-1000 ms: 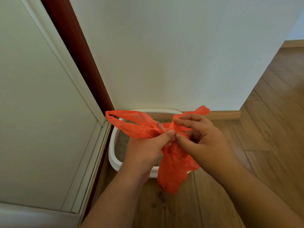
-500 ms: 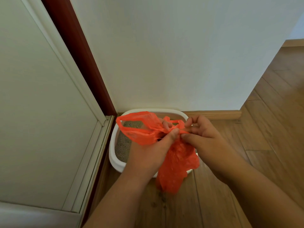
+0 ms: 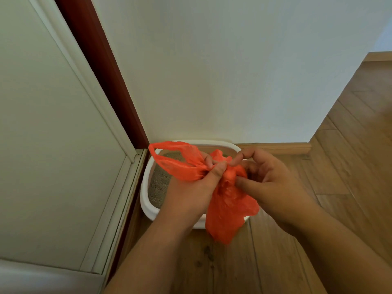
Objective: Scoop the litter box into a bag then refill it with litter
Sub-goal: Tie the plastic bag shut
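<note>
Bunching its neck, the orange bag (image 3: pixel 229 200) is pinched shut by the left hand (image 3: pixel 191 187) and right hand (image 3: pixel 273 183), at 6 o'clock over the litter box (image 3: pixel 146 200); scooping seems done, refilling remains.

White wall (image 3: pixel 233 71), wooden floor (image 3: pixel 350 166), pale door (image 3: pixel 46 145).

From where I stand there is nothing to read; no words, brand, number or sign shows anywhere. The orange bag (image 3: pixel 227 200) is plain plastic with no print that I can make out; the white litter box (image 3: pixel 146 194) bears no label on its rim; the wall (image 3: pixel 233 71), door (image 3: pixel 53 134) and wooden floor (image 3: pixel 350 155) carry no writing.
</note>
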Demonstrator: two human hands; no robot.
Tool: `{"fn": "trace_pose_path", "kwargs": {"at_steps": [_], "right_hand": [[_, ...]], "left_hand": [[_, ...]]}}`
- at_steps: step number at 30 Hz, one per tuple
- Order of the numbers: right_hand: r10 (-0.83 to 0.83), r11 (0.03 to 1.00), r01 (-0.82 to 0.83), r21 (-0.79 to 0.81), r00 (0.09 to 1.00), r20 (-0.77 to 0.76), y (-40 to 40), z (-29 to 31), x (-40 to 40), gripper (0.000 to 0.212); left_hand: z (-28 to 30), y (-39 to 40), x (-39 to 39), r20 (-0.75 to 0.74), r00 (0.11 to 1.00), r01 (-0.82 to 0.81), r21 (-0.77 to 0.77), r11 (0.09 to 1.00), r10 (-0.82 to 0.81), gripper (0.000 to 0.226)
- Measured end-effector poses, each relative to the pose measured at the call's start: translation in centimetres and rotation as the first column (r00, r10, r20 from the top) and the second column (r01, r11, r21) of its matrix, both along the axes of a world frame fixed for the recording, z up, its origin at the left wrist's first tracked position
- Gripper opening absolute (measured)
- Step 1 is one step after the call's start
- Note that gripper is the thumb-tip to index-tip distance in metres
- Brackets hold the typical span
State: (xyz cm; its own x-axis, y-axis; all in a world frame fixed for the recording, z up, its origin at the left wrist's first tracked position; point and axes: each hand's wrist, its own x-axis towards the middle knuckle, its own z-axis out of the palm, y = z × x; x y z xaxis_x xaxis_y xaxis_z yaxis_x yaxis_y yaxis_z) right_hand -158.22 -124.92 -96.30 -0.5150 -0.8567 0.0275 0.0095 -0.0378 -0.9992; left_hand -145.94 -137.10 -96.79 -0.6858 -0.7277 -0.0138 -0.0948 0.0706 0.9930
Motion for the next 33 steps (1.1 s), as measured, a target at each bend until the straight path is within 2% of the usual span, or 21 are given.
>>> {"fn": "trace_pose_path", "kwargs": {"at_steps": [3, 10, 12, 15, 18, 21, 26, 30, 33], "right_hand": [[0.051, 0.999, -0.051, 0.005, 0.999, 0.006, -0.14, 0.32, 0.38, 0.027], [0.081, 0.995, -0.083, 0.054, 0.996, 0.026, 0.18, 0.59, -0.11, 0.04], [0.061, 0.995, -0.058, 0.084, 0.998, -0.027, 0.09, 0.29, -0.17, 0.043], [0.011, 0.996, 0.006, 0.089, 0.982, -0.189, -0.17, 0.14, 0.02, 0.034], [-0.05, 0.992, 0.093, 0.088, 0.913, -0.404, -0.15, 0.35, 0.04, 0.026], [-0.055, 0.99, 0.113, 0.088, 0.866, -0.497, 0.05, 0.37, -0.14, 0.021], [-0.027, 0.99, 0.093, 0.11, 0.869, -0.494, 0.12, 0.28, -0.38, 0.013], [-0.021, 0.988, 0.088, 0.129, 0.894, -0.447, 0.01, 0.45, 0.1, 0.035], [-0.075, 0.99, 0.114, 0.081, 0.923, -0.378, -0.33, 0.31, 0.48, 0.023]], "left_hand": [[0.01, -0.28, 0.16, 0.027, 0.999, -0.028, 0.036, 0.999, 0.028, 0.026], [-0.21, -0.32, -0.08, -0.041, 0.998, -0.04, 0.233, 0.972, 0.051, 0.021], [-0.32, -0.23, -0.18, -0.053, 0.998, -0.026, 0.269, 0.963, 0.041, 0.019], [-0.52, -0.14, -0.26, -0.06, 0.997, -0.02, 0.286, 0.958, 0.039, 0.024], [-0.62, -0.2, -0.22, -0.053, 0.998, 0.0, 0.278, 0.961, 0.016, 0.027], [-0.61, -0.19, -0.11, -0.045, 0.999, -0.013, 0.277, 0.961, 0.027, 0.03], [-0.66, -0.07, 0.02, -0.04, 0.998, -0.032, 0.249, 0.968, 0.043, 0.031], [-0.33, -0.08, 0.25, 0.021, 1.0, -0.023, 0.201, 0.979, 0.019, 0.03], [-0.14, -0.03, 0.33, -0.002, 1.0, 0.006, 0.188, 0.982, -0.005, 0.022]]}}
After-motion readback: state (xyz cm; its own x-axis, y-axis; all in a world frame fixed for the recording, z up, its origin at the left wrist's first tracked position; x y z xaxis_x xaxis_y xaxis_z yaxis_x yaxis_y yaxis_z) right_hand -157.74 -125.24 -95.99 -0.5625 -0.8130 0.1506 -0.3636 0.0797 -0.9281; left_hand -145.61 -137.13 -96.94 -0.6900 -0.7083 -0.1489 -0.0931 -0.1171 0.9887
